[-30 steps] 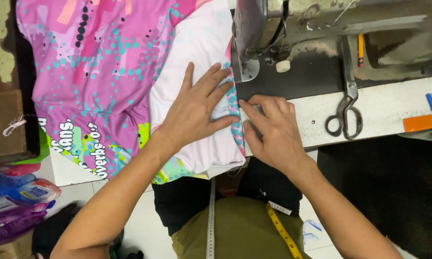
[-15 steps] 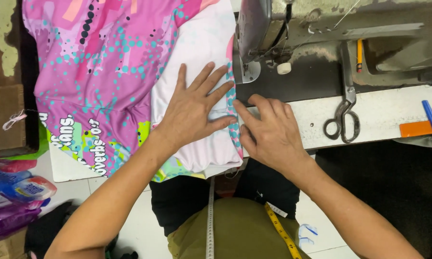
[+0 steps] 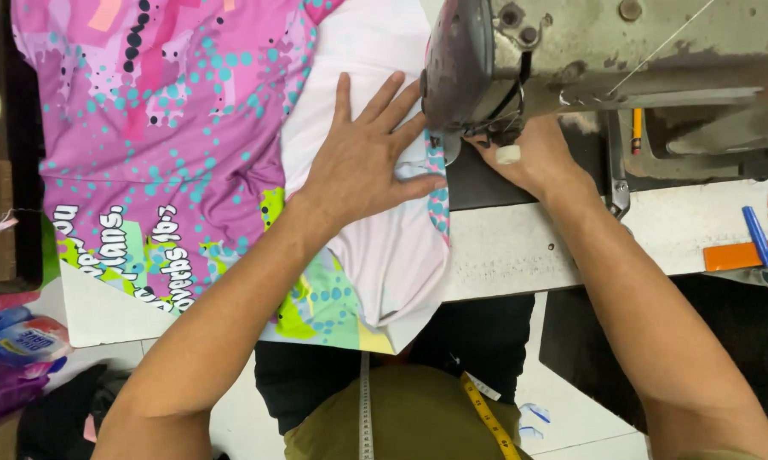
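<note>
Left hand point(image 3: 362, 162) stays spread flat on the white fabric point(image 3: 384, 247); right hand point(image 3: 529, 158) has moved toward 12 o'clock under the sewing machine point(image 3: 571, 60), its fingers hidden.

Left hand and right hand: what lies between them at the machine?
In the head view, the sewing machine head and the teal-dotted fabric edge lie between the left hand, flat on the white fabric, and the right hand.

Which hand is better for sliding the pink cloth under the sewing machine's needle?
Probably the left hand: it lies flat and spread on the pink cloth, right beside the sewing machine. The right hand is tucked under the machine head, off the cloth.
</note>
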